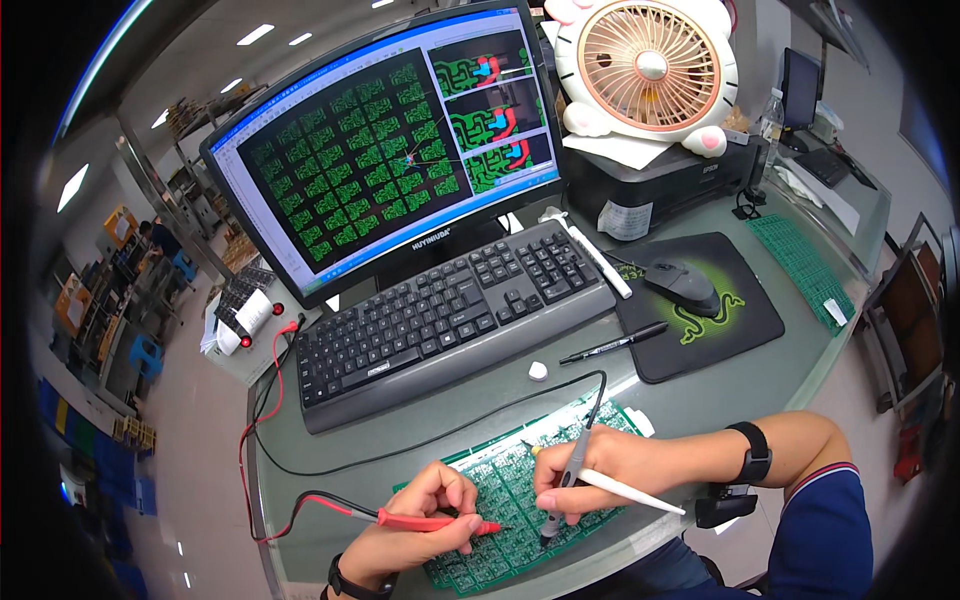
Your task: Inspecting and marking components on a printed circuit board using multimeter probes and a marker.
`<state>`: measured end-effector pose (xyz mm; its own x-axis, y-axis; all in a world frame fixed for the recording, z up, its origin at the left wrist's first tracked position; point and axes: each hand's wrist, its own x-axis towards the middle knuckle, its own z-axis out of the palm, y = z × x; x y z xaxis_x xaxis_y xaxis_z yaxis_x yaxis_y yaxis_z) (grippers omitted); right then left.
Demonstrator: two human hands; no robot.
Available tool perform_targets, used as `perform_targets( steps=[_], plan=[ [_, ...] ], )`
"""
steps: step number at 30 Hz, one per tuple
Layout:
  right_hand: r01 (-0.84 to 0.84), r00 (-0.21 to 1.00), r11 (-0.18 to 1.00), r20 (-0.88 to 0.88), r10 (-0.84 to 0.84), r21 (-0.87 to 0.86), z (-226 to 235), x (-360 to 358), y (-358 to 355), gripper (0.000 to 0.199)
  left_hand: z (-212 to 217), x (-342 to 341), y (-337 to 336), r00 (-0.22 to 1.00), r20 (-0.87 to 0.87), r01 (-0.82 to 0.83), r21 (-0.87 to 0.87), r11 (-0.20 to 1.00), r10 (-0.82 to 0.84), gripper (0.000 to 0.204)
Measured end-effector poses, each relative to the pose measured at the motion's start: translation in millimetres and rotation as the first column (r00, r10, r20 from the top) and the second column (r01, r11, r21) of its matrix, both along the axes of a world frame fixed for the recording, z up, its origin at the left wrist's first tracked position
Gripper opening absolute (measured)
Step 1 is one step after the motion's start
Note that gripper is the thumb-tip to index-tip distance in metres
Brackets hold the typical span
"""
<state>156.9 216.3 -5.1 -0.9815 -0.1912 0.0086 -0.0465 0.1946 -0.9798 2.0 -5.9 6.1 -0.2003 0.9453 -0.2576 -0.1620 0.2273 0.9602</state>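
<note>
A green circuit board panel (pixel 497 482), divided into many small repeated boards, lies on the desk in front of me. My left hand (pixel 415 535) is closed around a red test probe (pixel 405 521), its tip pointing at the middle of the panel. A grey test probe (pixel 575 462) with a dark lower end is pinched in my right hand (pixel 625 462), steeply tilted, its tip at the panel. A slim white pen-like stick (pixel 640 493) also lies through the right hand's fingers. Whether either tip touches a pad is too small to tell.
Beyond the panel stand a keyboard (pixel 450 320) and a monitor (pixel 380 150) showing board layouts. A black marker (pixel 615 343), white cap (pixel 538 371), mouse (pixel 683 287) and mouse pad (pixel 735 335) lie to the right. Probe leads (pixel 440 468) cross the desk. A fan (pixel 650 65) sits atop a printer (pixel 680 180).
</note>
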Motion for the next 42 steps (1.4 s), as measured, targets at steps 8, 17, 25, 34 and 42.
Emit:
perform_targets(
  steps=[8,17,25,34,42],
  plan=[
    [-0.032,0.993,0.999,0.11,0.035,-0.024,3.1,3.0,-1.7,0.033,-7.8,3.5,-2.6,0.998,0.053,-0.028,0.02,0.999,0.027,0.027],
    [0.004,0.999,0.998,-0.046,-0.008,-0.069,2.4,-6.2,6.2,0.021,0.0,-0.9,2.4,0.999,-0.014,-0.053,0.015,0.999,0.053,0.028],
    [0.145,0.987,0.989,-0.075,-0.143,0.025,-7.8,-6.4,3.8,0.022,-8.1,0.4,0.2,0.995,0.041,-0.088,0.008,0.996,0.088,0.03],
    [0.174,0.982,0.985,-0.071,-0.173,0.01,-6.9,-4.9,0.2,0.022,-5.3,2.7,0.2,0.992,0.05,-0.118,-0.04,0.992,0.12,0.031],
    [0.143,0.986,0.988,-0.101,-0.136,0.065,-6.7,-6.7,1.3,0.023,-6.6,1.3,-0.1,0.995,0.052,-0.088,-0.002,0.996,0.088,0.029]
  ],
)
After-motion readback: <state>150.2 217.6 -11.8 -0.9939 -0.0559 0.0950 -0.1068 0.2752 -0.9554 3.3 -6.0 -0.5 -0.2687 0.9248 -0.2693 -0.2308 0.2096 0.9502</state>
